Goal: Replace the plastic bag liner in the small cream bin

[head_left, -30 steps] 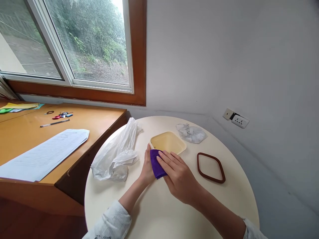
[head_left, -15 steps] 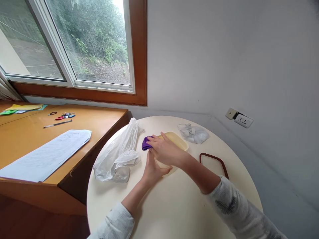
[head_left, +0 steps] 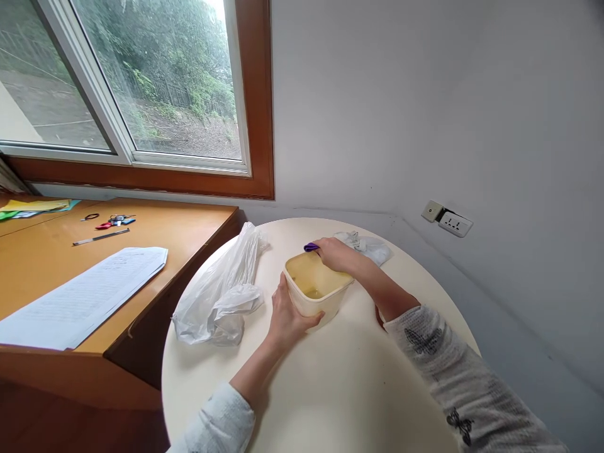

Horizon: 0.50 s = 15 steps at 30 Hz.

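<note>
Reaching over one round cream tabletop (head_left: pixel 330 396) with two hands, in two light sleeves (head_left: pixel 219 418), with two dark butterfly-like prints visible on the right one. Gripping one pale-yellow, square plastic container (head_left: pixel 314 306) at its near left corner with the left hand (head_left: pixel 285 316), with the thumb across the front wall and the fingers along the left side. Standing upright and open-topped, near the middle of the tabletop. To the right, just at the right forearm, one reddish-brown strip (head_left: pixel 379 316), mostly hidden. Pinching one folded purple cloth (head_left: pixel 310 247) at the container's far side with the right hand (head_left: pixel 336 254), with fingers closed on it; cannot tell whether touching the rim. Lying crumpled to the left, one white plastic bag (head_left: pixel 226 289); beyond the right hand, partly covered, one smaller plastic bag (head_left: pixel 377 250).

On one wooden tabletop (head_left: pixel 193 223) at far left: one stack of printed sheets (head_left: pixel 99 292), too tightly layered to count, one pen (head_left: pixel 101 237), one bunch of keys (head_left: pixel 117 220), one small dark loop (head_left: pixel 89 217) and several coloured papers (head_left: pixel 35 205). On the wall, one square plate (head_left: pixel 431 211) beside one power socket (head_left: pixel 455 223). Farthest back, one window (head_left: pixel 174 82) with two panes in view.
</note>
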{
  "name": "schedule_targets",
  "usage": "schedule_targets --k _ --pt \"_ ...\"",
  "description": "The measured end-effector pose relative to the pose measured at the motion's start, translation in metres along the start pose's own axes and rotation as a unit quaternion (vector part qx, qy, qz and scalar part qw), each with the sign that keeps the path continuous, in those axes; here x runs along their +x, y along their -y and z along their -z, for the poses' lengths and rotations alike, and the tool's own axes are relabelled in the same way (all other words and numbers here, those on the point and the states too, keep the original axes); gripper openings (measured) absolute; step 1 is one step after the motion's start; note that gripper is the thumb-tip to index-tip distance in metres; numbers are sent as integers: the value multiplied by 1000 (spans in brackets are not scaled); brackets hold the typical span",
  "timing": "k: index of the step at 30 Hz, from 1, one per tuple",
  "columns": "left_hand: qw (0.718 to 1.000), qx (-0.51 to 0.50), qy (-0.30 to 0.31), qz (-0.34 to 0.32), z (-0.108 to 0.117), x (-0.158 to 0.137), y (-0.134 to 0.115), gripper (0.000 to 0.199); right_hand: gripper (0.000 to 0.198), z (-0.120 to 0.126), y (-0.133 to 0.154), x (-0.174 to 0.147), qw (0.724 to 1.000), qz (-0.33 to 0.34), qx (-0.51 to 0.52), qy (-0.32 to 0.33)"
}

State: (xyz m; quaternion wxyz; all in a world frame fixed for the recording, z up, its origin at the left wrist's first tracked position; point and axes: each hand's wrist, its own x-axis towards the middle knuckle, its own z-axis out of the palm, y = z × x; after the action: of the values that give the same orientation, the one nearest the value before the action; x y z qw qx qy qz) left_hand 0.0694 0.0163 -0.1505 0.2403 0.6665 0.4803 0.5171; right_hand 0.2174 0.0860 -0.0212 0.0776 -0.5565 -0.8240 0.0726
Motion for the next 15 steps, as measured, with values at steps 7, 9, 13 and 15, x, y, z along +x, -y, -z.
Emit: schedule_targets --k 7,9,13,15 --pt "998 65 5 -5 -1 0 -1 113 29 0 -13 -22 1000 -30 -9 0" --pt "998 67 4 -4 -1 -1 -2 113 28 0 -13 -31 999 -42 -16 1" --pt "997 76 16 3 0 -1 -3 111 25 4 -15 -53 997 -70 -24 10" --pt "996 84 21 11 0 -1 -3 110 25 7 -14 -64 995 -94 -23 25"
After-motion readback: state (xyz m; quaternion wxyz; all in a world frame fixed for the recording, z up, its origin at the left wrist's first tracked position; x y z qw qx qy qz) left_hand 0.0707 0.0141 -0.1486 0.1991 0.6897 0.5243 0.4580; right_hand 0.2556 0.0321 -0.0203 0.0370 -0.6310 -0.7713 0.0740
